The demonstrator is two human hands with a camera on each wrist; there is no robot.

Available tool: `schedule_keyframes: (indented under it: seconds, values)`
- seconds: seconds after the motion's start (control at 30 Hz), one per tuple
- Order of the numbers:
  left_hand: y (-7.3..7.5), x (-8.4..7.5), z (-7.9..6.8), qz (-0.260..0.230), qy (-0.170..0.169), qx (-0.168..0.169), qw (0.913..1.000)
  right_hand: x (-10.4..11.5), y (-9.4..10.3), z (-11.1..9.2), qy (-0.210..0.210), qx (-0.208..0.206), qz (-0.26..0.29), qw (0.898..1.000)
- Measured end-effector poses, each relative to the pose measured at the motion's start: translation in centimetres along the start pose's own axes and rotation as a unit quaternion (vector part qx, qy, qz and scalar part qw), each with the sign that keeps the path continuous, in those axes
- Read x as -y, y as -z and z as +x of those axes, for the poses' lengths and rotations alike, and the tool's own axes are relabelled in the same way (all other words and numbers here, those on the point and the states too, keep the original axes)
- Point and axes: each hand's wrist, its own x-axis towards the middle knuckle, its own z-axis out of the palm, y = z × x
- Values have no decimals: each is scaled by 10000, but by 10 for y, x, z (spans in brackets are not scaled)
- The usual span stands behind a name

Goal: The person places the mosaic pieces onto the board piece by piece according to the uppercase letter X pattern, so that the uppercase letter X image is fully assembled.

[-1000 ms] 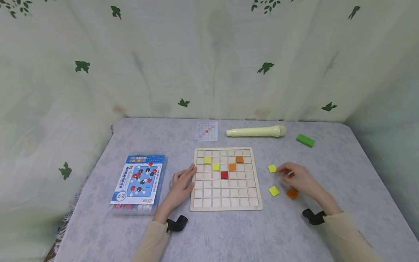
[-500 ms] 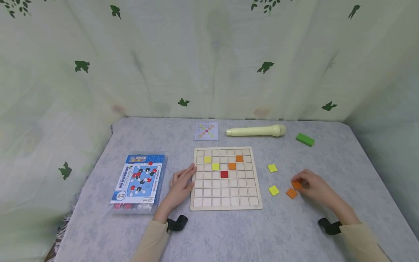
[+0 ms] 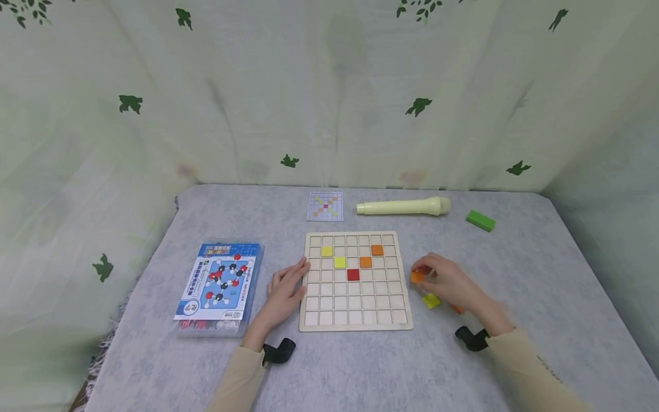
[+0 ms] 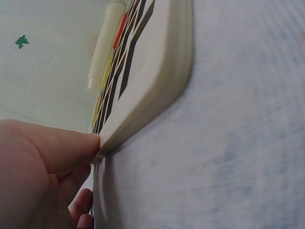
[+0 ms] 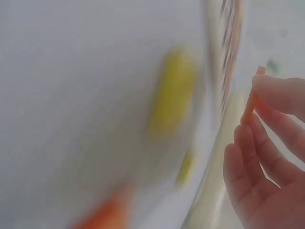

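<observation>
A wooden grid board lies flat, with two yellow tiles, two orange tiles and one red tile in its cells. My left hand rests against the board's left edge; in the left wrist view its thumb touches the board's side. Right of the board, my right hand pinches an orange tile between thumb and fingers. The right wrist view shows that orange tile edge-on, off the table. Below the hand lie a yellow tile and another orange tile, partly hidden.
A boxed molecule model set lies at the left. Behind the board are a small pattern card, a pale yellow microphone-shaped stick and a green block. A patterned curtain hangs behind the table.
My right hand has reached down to the right, picked up an orange tile and carried it left towards the board, covering one yellow tile from the head view. My left hand has stayed put.
</observation>
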Motion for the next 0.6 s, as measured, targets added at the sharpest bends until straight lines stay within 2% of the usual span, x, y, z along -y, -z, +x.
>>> schedule_keyframes:
  seconds: [0.17,0.3,0.43,0.6]
  values:
    - [-1,1,0,36,-105,-75,9999,36,-31,31,282,434,284,9983]
    - [-1,1,1,-11,-1,-9,10000,62,-55,50,601,673,275,9955]
    - [0,2,1,-9,64,42,10000,82,-74,62,888,810,-98,9927]
    - [-1,2,1,-9,84,54,9999,98,-88,70,921,760,-683,9905]
